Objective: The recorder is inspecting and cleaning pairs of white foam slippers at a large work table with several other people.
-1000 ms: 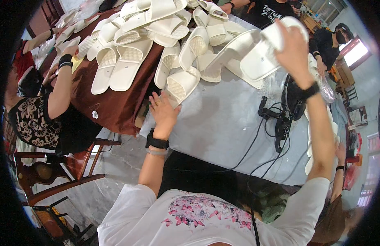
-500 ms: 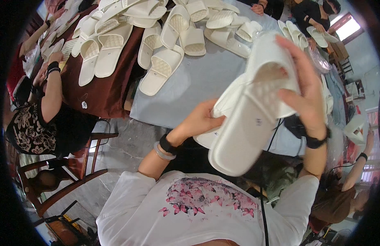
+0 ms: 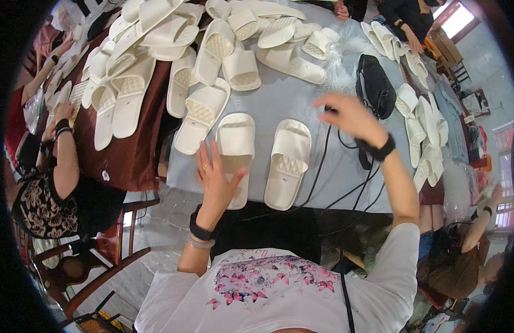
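Observation:
Two cream slippers lie side by side on the grey-covered table in front of me, toes pointing away. My left hand rests with fingers spread at the near left of the left slipper, overlapping its footbed. The right slipper lies on its own, its quilted footbed showing. Raised over the table to the right of it, my right hand is slightly blurred, thumb and fingers apart, with no slipper in it. A black pouch lies just beyond that hand.
A heap of cream slippers covers the far left, partly over a brown cloth. More slippers lie at the right. Black cables cross the near edge. Clear plastic lies farther back. Other people work on both sides.
The pair of slippers I held up in both hands now lies on the table, separated. My hands have let go; the right one has moved away from the slippers.

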A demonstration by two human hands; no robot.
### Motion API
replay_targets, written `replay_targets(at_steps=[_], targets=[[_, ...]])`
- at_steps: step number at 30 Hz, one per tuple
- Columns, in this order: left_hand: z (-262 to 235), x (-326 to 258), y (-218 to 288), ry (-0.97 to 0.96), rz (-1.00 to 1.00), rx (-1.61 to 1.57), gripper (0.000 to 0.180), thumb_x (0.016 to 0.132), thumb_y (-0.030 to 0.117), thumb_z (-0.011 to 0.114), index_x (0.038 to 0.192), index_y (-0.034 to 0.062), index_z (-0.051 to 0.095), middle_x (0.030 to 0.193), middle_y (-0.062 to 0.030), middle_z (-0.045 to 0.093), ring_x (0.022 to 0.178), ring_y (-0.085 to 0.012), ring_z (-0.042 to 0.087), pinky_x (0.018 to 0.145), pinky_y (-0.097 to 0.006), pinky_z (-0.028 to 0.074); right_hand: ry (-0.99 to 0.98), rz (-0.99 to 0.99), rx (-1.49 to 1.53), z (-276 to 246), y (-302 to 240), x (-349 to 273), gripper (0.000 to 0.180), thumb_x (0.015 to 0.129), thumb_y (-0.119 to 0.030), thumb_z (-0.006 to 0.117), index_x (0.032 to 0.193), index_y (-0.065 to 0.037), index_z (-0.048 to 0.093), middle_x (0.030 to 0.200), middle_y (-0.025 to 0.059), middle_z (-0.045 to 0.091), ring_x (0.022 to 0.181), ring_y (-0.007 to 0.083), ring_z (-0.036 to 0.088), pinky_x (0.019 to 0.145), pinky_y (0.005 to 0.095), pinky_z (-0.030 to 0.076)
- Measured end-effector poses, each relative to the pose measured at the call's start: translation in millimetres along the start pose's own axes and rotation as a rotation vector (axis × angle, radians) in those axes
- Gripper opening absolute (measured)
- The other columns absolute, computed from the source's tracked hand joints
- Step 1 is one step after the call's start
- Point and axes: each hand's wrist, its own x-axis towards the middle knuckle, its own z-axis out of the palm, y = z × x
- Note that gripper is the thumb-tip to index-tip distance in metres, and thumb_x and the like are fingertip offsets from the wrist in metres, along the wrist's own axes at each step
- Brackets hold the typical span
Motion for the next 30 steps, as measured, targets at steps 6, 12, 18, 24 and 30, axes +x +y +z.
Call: replay_targets(at_steps=[6, 12, 18, 24, 30], targets=[[20.1, -8.4, 49.6, -0.318, -0.099, -0.075, 0.118, 0.055, 0.048, 0.074, 0.138, 0.0095, -0.001, 0.139, -0.0262, -0.01, 0.127, -0.0466, 0.001, 0.085, -0.07, 0.016, 0.078, 0.063, -0.652, -29.8, 88.7, 45.3, 0.009, 0.066, -0.014, 0.062, 0.074, -0.016, 0.063, 0.078, 0.0046, 0.054, 0.08, 0.0218, 0.056, 0.068, 0.0357, 0.041], [22.9, -18.2, 60.0, -0.323, -0.014, -0.049, 0.103, 0.062, 0.039, 0.073, 0.138, 0.009, 0.009, 0.138, -0.0284, -0.007, 0.127, -0.0473, -0.005, 0.086, -0.07, 0.013, 0.055, -0.194, -0.931, 19.1, 118.0, 63.2, 0.004, 0.067, -0.016, 0.06, 0.07, -0.016, 0.062, 0.083, 0.0017, 0.052, 0.089, 0.0161, 0.051, 0.074, 0.0318, 0.036], [21.3, -18.4, 54.3, -0.302, 0.035, -0.065, 0.101, 0.062, 0.036, 0.073, 0.138, 0.0096, 0.011, 0.138, -0.0289, -0.003, 0.127, -0.0475, 0.0, 0.087, -0.067, 0.016, 0.305, -0.154, -0.36, -2.1, 88.4, 53.2, 0.014, 0.077, -0.022, 0.057, 0.08, -0.01, 0.064, 0.092, 0.0022, 0.057, 0.088, 0.02, 0.054, 0.075, 0.0313, 0.038], [21.9, -21.0, 54.5, -0.293, 0.047, -0.06, 0.099, 0.063, 0.032, 0.073, 0.137, 0.0093, 0.012, 0.139, -0.028, -0.002, 0.127, -0.0473, 0.002, 0.088, -0.065, 0.018, 0.335, -0.15, -0.42, -13.7, 45.2, 22.3, 0.015, 0.079, -0.016, 0.054, 0.088, -0.009, 0.063, 0.097, 0.0043, 0.06, 0.089, 0.0215, 0.055, 0.079, 0.0333, 0.041], [-3.6, -12.5, 66.8, -0.214, 0.003, -0.095, 0.084, 0.069, 0.025, 0.069, 0.135, 0.0061, 0.02, 0.138, -0.0253, 0.011, 0.128, -0.0395, 0.013, 0.093, -0.055, 0.023, 0.356, -0.604, -0.2, 4.2, -56.9, -25.8, 0.022, 0.071, -0.01, 0.052, 0.091, -0.007, 0.062, 0.096, 0.0064, 0.061, 0.084, 0.0237, 0.058, 0.074, 0.0333, 0.046]])
